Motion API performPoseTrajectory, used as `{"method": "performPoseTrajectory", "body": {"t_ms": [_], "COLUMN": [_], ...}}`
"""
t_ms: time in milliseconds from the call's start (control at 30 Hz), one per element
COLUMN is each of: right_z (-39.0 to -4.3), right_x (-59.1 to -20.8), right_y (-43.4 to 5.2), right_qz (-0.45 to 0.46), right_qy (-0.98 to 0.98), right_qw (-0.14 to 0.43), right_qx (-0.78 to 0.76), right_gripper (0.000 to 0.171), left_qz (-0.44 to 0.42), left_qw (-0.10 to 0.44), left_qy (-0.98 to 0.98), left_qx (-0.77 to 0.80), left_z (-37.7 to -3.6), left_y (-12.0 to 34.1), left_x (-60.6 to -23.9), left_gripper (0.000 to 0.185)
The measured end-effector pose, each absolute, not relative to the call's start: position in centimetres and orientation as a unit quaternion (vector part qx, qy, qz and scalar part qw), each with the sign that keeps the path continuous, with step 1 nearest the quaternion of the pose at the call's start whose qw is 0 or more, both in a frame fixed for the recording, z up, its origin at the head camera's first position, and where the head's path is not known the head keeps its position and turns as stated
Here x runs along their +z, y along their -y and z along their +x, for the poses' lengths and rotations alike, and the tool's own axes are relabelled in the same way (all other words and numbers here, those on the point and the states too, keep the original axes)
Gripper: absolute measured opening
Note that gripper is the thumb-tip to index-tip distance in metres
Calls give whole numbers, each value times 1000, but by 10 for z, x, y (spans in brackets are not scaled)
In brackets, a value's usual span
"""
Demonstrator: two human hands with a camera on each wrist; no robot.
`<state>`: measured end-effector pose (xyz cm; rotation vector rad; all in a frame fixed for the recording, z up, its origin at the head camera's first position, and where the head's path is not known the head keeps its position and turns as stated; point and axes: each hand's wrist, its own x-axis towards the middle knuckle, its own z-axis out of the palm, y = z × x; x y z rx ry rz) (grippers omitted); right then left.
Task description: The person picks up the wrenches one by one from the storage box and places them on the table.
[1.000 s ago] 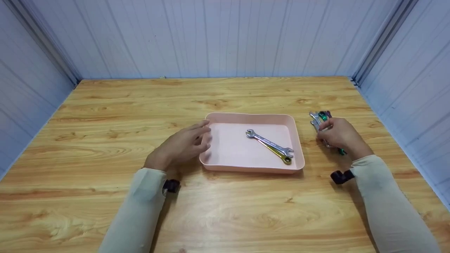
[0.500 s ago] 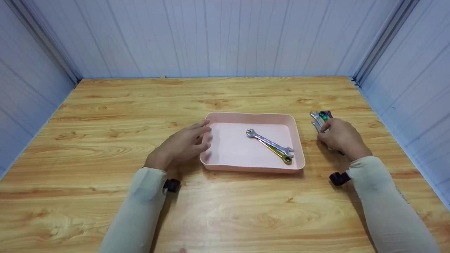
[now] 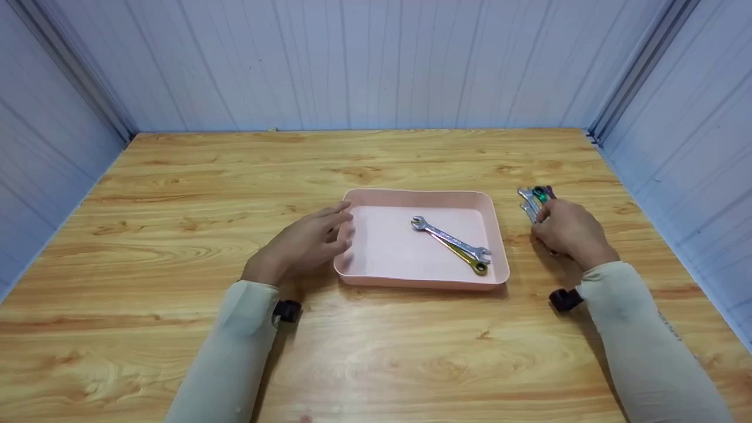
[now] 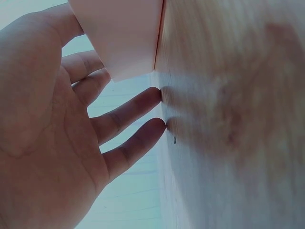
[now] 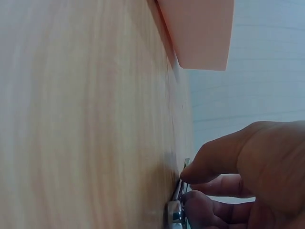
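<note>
A pink tray (image 3: 423, 192) sits mid-table with a silver wrench (image 3: 451, 238) lying across a yellow one (image 3: 468, 259). My left hand (image 3: 305, 241) rests with straight fingers against the tray's left wall; in the left wrist view its fingertips (image 4: 155, 98) touch the table beside the tray (image 4: 121, 33). To the right of the tray lies a small pile of wrenches (image 3: 533, 197), one with a green part. My right hand (image 3: 567, 230) covers the pile's near end. The right wrist view shows thumb and fingers (image 5: 200, 174) pinching a metal wrench (image 5: 179, 191) on the wood.
The wooden table (image 3: 235, 176) is walled by pale blue panels at the back and both sides. Black camera mounts sit at my left wrist (image 3: 286, 309) and my right wrist (image 3: 563, 298). Bare wood stretches left of the tray and along the front.
My right hand has slid a little along the pile and now hides the green end that showed below it. The left hand and the tray have not moved.
</note>
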<state>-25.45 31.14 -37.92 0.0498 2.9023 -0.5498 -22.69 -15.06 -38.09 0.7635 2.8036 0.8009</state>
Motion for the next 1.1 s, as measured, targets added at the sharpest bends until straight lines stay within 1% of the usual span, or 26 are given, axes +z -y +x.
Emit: {"method": "performPoseTrajectory", "body": {"t_ms": [233,333,700,933,1100], "right_z": [-256,-257,-256,-253,-251], "right_x": [-377,-376,-374,-370,-367], "right_y": [-310,-308,-300,-296,-290], "right_qz": [36,39,40,36,14], "right_qy": [-970,-965,-949,-943,-945], "right_qw": [78,70,60,63,46], "right_qx": [-229,-250,-306,-326,-322], "right_gripper": [37,40,32,32,30], "left_qz": [250,247,258,255,248], "left_qw": [63,65,57,60,65], "left_qy": [-930,-930,-928,-928,-929], "left_qx": [264,265,262,264,267], "left_z": [-228,-228,-228,-227,-227], "left_y": [150,150,151,151,151], "left_x": [-380,-379,-382,-381,-380], "left_gripper": [53,53,50,52,53]}}
